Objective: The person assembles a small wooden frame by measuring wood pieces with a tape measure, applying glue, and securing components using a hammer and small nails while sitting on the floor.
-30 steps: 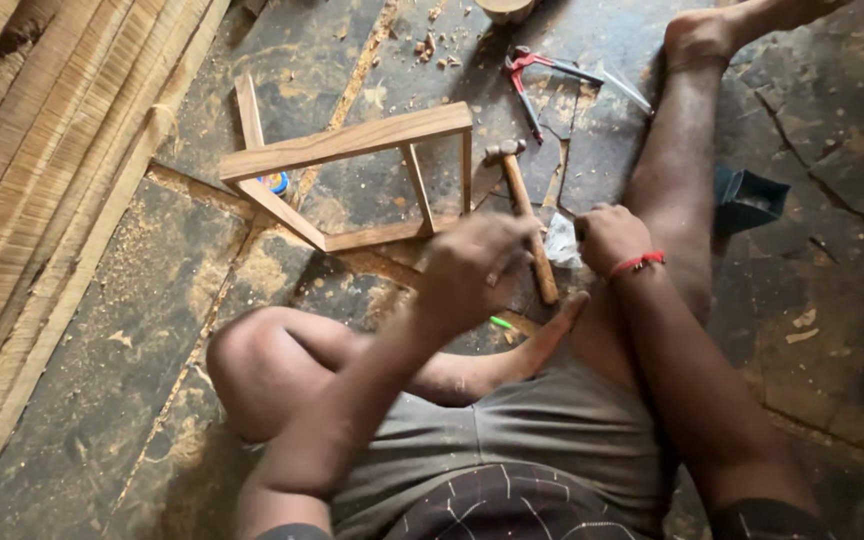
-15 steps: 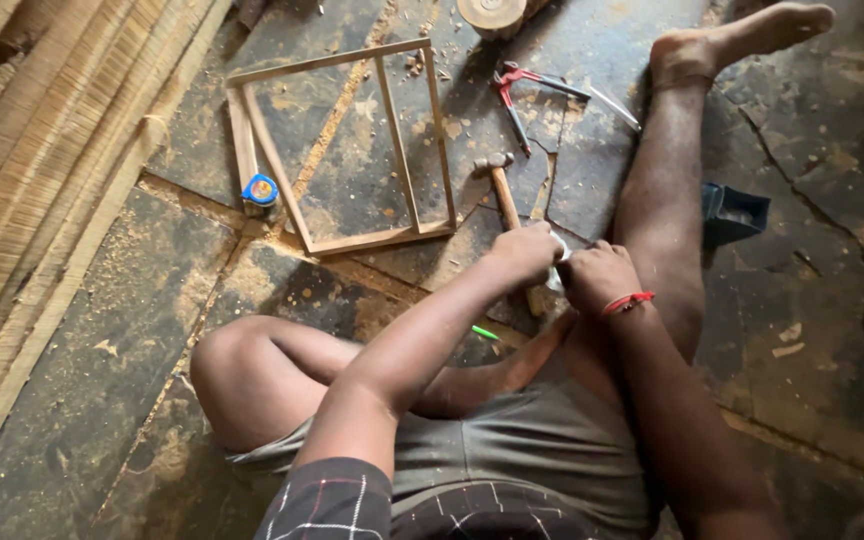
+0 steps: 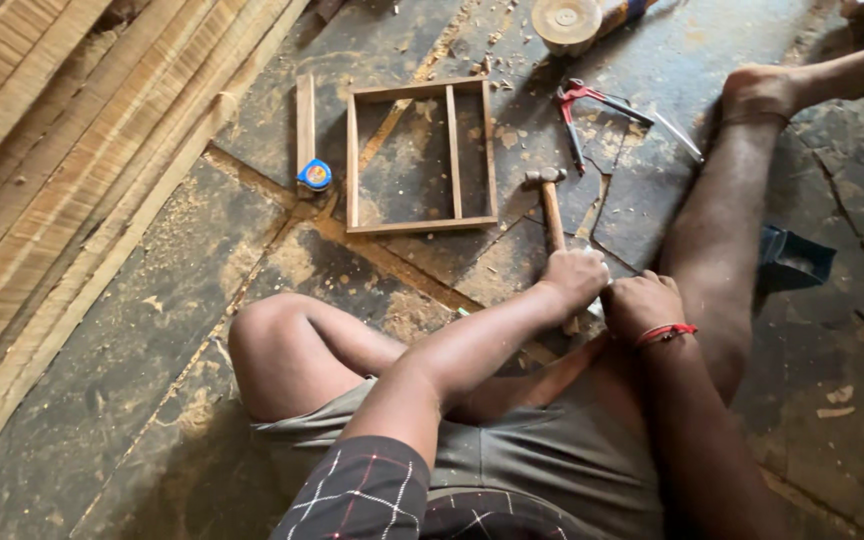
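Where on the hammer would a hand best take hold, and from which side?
Grip the hammer on its bare wooden handle just below the metal head. The handle lies flat on the floor, pointing toward the person, and the left hand already covers its near end, so come from above, probably the safest approach.

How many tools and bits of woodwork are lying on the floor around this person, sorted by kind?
Wooden-handled hammer, gripped by the left hand: 1
Red-handled pliers: 1
Round blue tape measure: 1
Rectangular wooden frame: 1
Loose wooden strip beside the frame: 1
Round tan disc: 1
Total: 6
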